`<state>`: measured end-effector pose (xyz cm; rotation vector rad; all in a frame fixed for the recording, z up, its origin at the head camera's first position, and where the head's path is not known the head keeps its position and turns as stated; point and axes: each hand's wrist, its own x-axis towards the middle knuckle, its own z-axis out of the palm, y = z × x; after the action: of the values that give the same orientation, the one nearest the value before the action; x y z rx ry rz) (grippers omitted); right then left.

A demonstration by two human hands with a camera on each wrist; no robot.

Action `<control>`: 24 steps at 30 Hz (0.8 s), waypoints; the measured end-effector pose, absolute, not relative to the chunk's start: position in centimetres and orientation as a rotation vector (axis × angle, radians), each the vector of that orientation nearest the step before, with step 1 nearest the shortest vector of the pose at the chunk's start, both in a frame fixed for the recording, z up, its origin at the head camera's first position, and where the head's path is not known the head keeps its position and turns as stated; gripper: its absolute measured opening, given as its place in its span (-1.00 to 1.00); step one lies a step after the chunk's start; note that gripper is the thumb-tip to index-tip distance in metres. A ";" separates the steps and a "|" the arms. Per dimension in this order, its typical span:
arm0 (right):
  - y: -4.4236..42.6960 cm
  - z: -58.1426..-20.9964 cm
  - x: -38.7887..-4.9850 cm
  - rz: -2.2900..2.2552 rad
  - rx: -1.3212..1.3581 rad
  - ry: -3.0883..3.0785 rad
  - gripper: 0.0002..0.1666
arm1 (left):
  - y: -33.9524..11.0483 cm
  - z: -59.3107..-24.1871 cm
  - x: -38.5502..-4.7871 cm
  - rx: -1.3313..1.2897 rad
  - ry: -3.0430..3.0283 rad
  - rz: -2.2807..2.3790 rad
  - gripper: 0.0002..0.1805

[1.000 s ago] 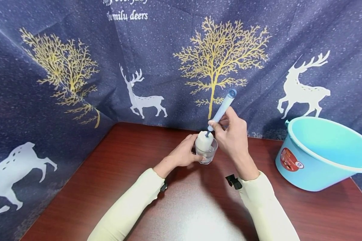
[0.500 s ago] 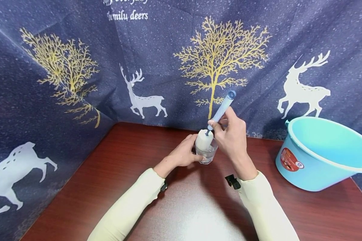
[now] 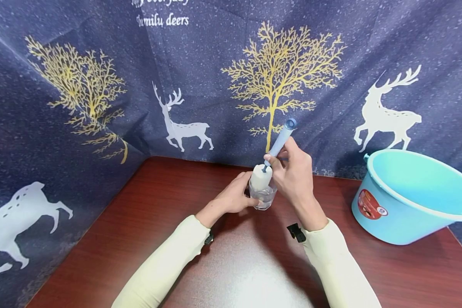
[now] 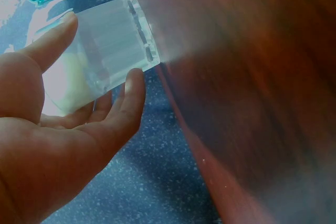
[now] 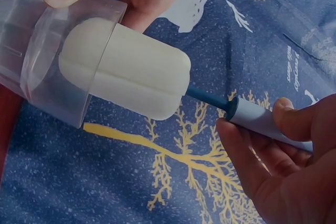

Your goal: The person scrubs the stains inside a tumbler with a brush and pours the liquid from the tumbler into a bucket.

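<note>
My left hand grips a clear drinking glass around its side, thumb on one side and fingers on the other. The glass stands on the table. My right hand pinches the light blue handle of a sponge cup brush between thumb and fingers. The brush's white sponge head is partly inside the glass, its upper part standing out above the rim in the right wrist view. In the head view the handle slants up and to the right. Whether the sponge touches the glass bottom is hidden in the head view.
A light blue bucket with a red label stands on the right of the reddish-brown wooden table. Behind and to the left hangs a dark blue cloth printed with deer and golden trees.
The brush handle's top has shifted slightly left and down, and my right hand moved a little left with it. The sponge head sits slightly further left. My left hand keeps its place on the glass.
</note>
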<state>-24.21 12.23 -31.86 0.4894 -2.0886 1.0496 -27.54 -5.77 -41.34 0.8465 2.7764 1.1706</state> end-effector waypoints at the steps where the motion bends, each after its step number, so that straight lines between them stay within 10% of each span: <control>1: 12.2 -31.8 -24.2 1.047 0.493 -2.090 -0.69 | -5.8 -41.3 -27.5 0.848 2.777 1.169 -0.07; 24: 12.4 -31.7 -24.3 1.120 0.632 -2.113 -0.76 | -5.8 -41.4 -27.6 0.859 2.769 1.181 -0.07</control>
<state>-24.26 12.37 -31.66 0.6323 -2.1127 1.1203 -27.64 -5.79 -41.37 0.8590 2.7686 1.1814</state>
